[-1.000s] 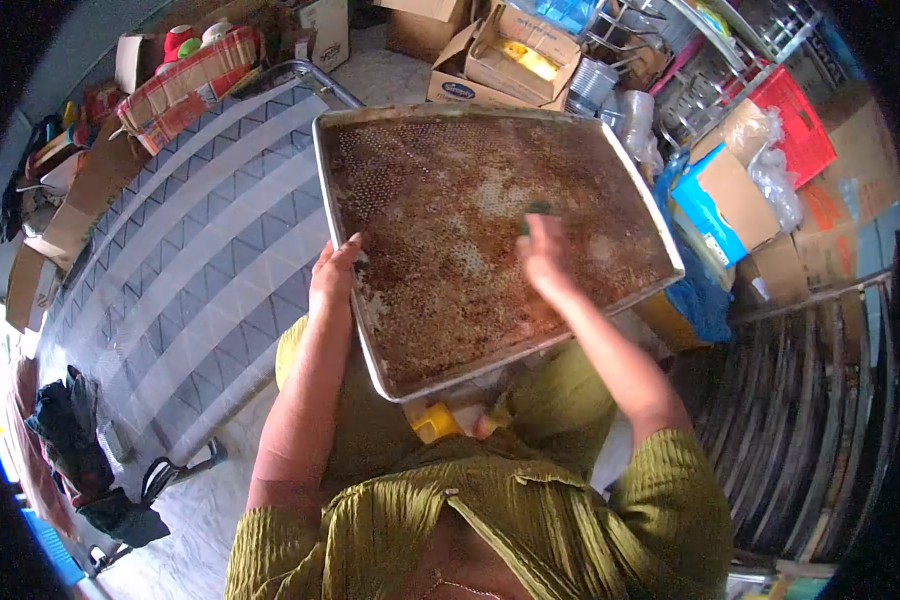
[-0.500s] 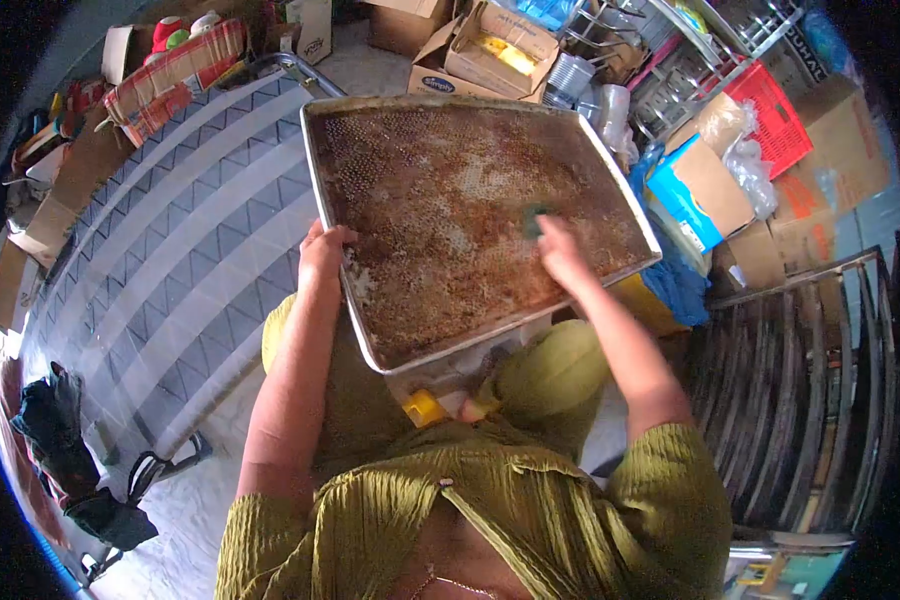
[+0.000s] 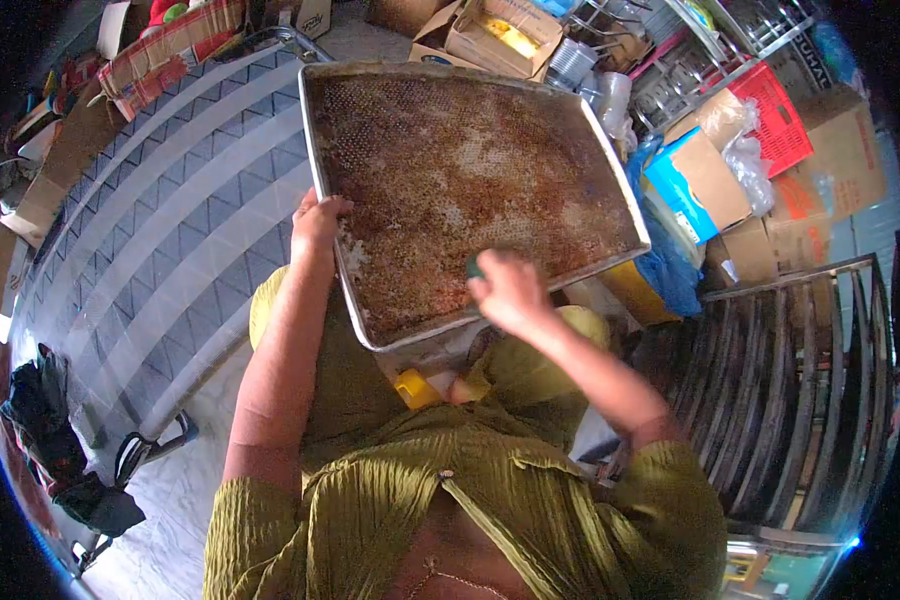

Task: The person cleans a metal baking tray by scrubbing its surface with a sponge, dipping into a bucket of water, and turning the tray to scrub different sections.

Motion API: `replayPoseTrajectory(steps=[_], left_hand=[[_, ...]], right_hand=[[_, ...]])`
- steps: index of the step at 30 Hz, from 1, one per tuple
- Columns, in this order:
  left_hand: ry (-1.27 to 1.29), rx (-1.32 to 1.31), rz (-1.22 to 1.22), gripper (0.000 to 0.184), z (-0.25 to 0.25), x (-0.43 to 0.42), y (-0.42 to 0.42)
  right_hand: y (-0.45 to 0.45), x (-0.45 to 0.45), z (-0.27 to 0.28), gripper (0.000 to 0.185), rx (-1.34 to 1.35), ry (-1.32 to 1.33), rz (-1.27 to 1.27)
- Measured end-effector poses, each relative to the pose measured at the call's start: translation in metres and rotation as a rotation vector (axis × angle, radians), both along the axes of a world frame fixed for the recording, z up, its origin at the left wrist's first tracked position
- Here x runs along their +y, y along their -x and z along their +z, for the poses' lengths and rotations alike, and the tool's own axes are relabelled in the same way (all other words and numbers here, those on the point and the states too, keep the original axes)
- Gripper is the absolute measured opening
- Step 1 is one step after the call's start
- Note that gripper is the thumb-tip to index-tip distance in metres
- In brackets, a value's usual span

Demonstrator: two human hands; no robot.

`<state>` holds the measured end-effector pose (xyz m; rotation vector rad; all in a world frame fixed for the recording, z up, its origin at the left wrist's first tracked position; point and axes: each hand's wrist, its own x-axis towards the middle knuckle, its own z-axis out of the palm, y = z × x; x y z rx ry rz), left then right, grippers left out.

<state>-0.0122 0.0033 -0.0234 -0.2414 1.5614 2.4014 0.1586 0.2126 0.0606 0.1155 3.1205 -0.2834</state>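
Note:
A large baking tray (image 3: 400,160) with a pale metal rim and a dimpled, brown-stained surface is tilted over my lap. My left hand (image 3: 315,228) is closed on its left rim, thumb over the edge. Over the lower right part of the tray is my right hand (image 3: 510,290), slightly smeared by motion. Its fingers press a small dark green scouring pad (image 3: 474,266) against the stained surface; most of the pad is hidden under the fingers.
A grey striped folding bed (image 3: 160,240) fills the left side. Cardboard boxes (image 3: 505,38), a blue-and-white carton (image 3: 695,190) and a red crate (image 3: 773,118) crowd the back and right. Beside my right arm stands a dark slatted rack (image 3: 770,400). A yellow object (image 3: 417,388) lies below the tray.
My right hand has moved left and toward me across the tray with the scouring pad. The tray sits slightly higher in view; my left hand keeps its hold on the rim.

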Motion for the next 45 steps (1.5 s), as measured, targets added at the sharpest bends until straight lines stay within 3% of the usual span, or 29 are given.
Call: replayPoseTrajectory(steps=[3, 5, 9, 10, 11, 13, 15, 17, 18, 20, 21, 23, 26, 28, 30, 32, 36, 39, 43, 45], left_hand=[[-0.078, 0.005, -0.04, 0.022, -0.009, -0.002, 0.003], [-0.063, -0.033, -0.027, 0.022, 0.022, -0.001, -0.009], [0.003, -0.144, 0.047, 0.021, 0.044, 0.0, -0.016], [0.095, -0.034, 0.061, 0.019, 0.025, 0.002, -0.011], [-0.02, 0.007, 0.038, 0.019, 0.023, 0.001, -0.014], [0.122, -0.035, -0.013, 0.022, 0.035, -0.001, -0.017], [0.086, -0.013, -0.009, 0.022, 0.024, -0.002, -0.012], [0.073, -0.016, 0.016, 0.031, 0.032, -0.002, -0.013], [0.078, -0.043, 0.023, 0.033, 0.037, -0.004, -0.015], [0.008, -0.037, 0.045, 0.038, 0.038, -0.003, -0.016], [-0.037, -0.051, -0.008, 0.039, 0.02, -0.003, -0.007], [-0.041, -0.065, 0.041, 0.039, 0.034, -0.001, -0.01], [-0.167, -0.051, 0.038, 0.04, 0.04, -0.001, -0.012], [-0.096, -0.046, 0.046, 0.04, 0.048, -0.002, -0.013], [-0.098, 0.055, 0.066, 0.04, 0.04, 0.0, -0.012], [-0.105, 0.064, 0.059, 0.04, 0.038, 0.0, -0.01], [-0.042, 0.07, 0.01, 0.044, 0.039, -0.002, -0.009], [-0.178, 0.051, -0.001, 0.048, 0.04, -0.002, -0.011], [-0.107, 0.069, 0.012, 0.043, 0.04, -0.002, -0.011], [0.102, 0.027, -0.001, 0.035, 0.048, -0.004, -0.014]], right_hand=[[0.01, -0.066, 0.012, 0.017, -0.095, 0.35, 0.209], [0.012, -0.103, 0.01, 0.016, 0.22, 0.392, 0.407], [0.036, -0.071, 0.004, 0.009, 0.401, 0.368, 0.531], [0.044, -0.05, -0.001, 0.006, 0.418, 0.264, 0.489], [0.054, -0.024, -0.01, 0.003, 0.436, 0.161, 0.446], [0.085, 0.045, -0.06, 0.025, 0.14, 0.491, 0.022], [0.101, 0.095, -0.094, 0.032, 0.286, 0.364, -0.037], [0.081, 0.064, -0.072, 0.039, 0.246, 0.328, 0.091], [0.065, 0.035, -0.042, 0.042, -0.007, 0.588, 0.091], [0.04, -0.003, -0.012, 0.043, -0.223, 0.443, 0.388], [0.035, -0.009, -0.017, 0.04, -0.191, 0.541, 0.64], [0.037, -0.034, -0.003, 0.034, -0.218, 0.632, 0.869], [0.07, -0.039, -0.018, 0.035, -0.022, 0.545, 1.101], [0.104, -0.04, -0.021, 0.031, 0.156, 0.378, 1.194], [0.149, -0.04, -0.034, 0.033, 0.309, 0.206, 1.098], [0.203, -0.041, -0.051, 0.026, 0.377, 0.393, 0.88], [0.299, -0.052, -0.05, 0.028, 0.443, 0.339, 0.613], [0.342, -0.054, -0.069, 0.02, 0.773, 0.125, 0.484], [0.341, -0.062, -0.069, 0.018, 0.585, 0.202, 0.341], [0.303, -0.069, -0.056, 0.029, 0.462, 0.196, 0.366]])
